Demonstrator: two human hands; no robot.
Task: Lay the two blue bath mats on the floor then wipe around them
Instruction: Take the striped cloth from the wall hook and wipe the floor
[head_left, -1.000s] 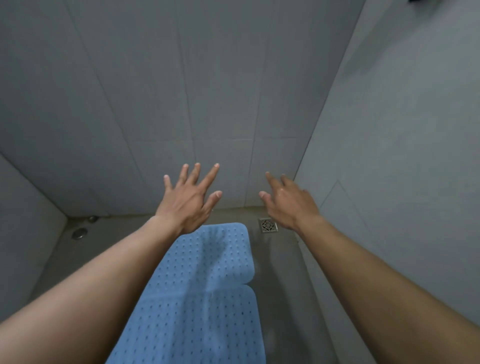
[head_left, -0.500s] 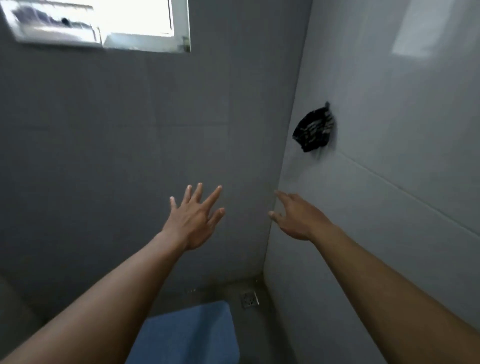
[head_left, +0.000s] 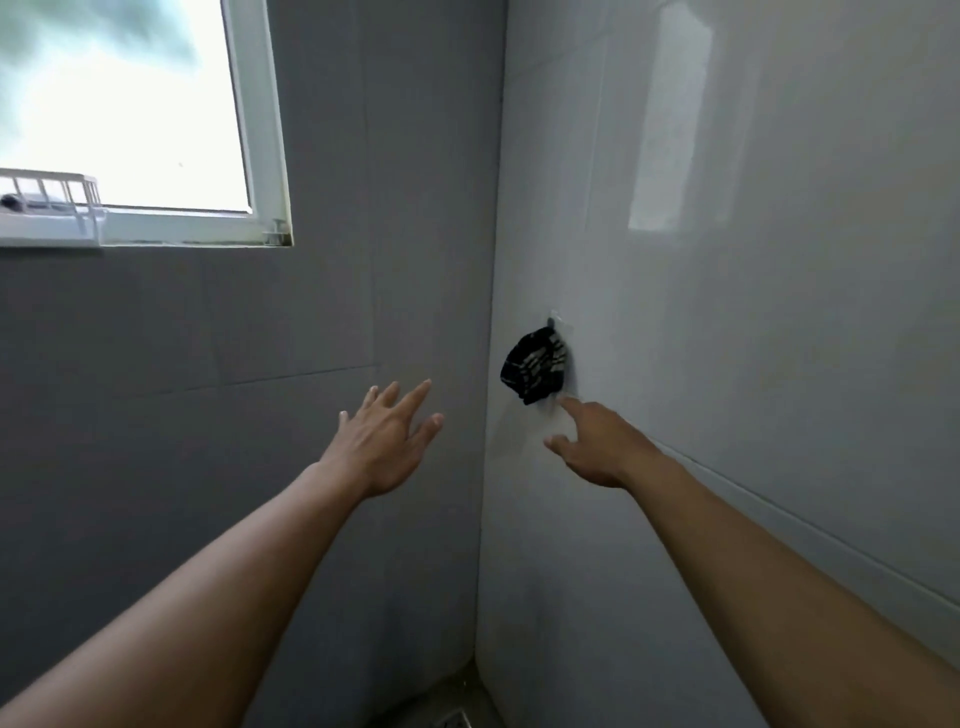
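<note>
Cloth (head_left: 535, 369) striped black and white hangs from a small hook (head_left: 551, 323) on the pale right wall (head_left: 779, 312), at about 1 o'clock in the view. The right hand (head_left: 592, 447) holds nothing and stretches its index finger to just under the cloth; contact cannot be told. The left hand (head_left: 384, 447), at its 9 o'clock, is empty with fingers spread apart. A window (head_left: 130, 104) sits at 10 o'clock, a floor drain (head_left: 454, 719) at 6. The blue bath mats lie outside this view.
</note>
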